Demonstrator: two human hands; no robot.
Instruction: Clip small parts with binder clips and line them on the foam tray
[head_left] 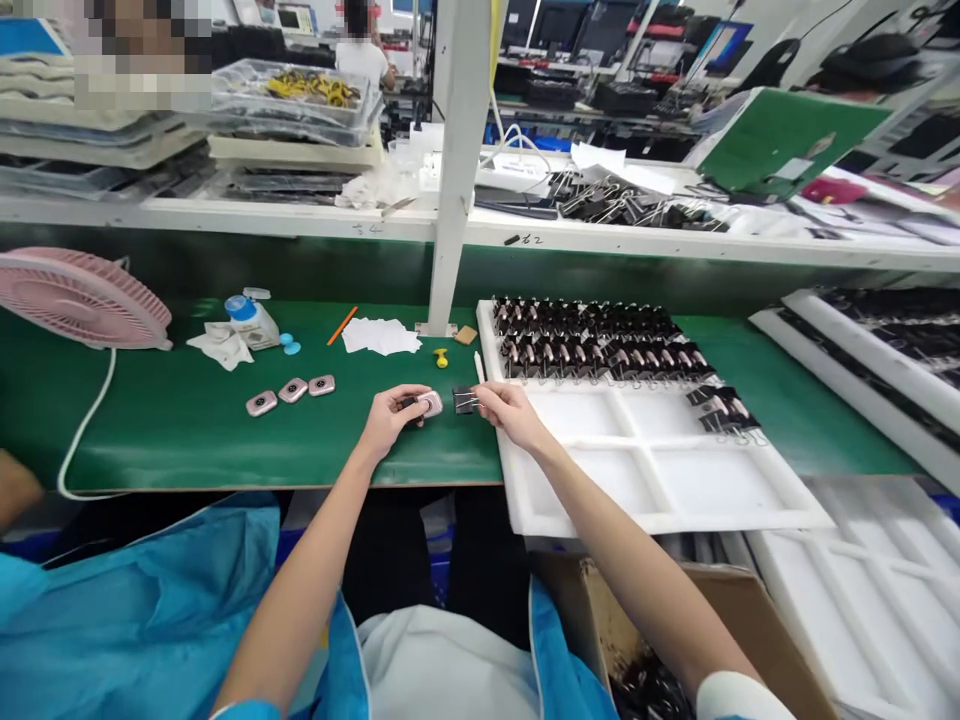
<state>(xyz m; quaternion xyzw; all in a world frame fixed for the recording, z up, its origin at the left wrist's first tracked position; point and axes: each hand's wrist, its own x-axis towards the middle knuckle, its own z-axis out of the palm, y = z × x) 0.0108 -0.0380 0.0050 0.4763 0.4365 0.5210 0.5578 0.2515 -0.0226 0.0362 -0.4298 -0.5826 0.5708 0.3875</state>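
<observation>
My left hand (393,414) is closed round a pink smartwatch case (431,403), just above the green bench. Something black, perhaps a binder clip, shows at its fingers by the case. Between the fingers of my right hand (507,408) are the wire handles of a black binder clip (463,401); its jaw points left toward the case, with a small gap between them. Three more pink watch cases (293,390) lie on the bench to the left. Rows of cases gripped in black binder clips (592,340) stand in a white foam tray (517,485) on the right.
A pink fan (82,298) stands far left. White paper (382,336), an orange stick (343,326), a bottle (251,320) and a yellow piece (441,358) lie behind my hands. A post (454,180) rises to a loaded shelf. A cardboard box (720,610) sits below; a person's blue sleeve (135,600) is at left.
</observation>
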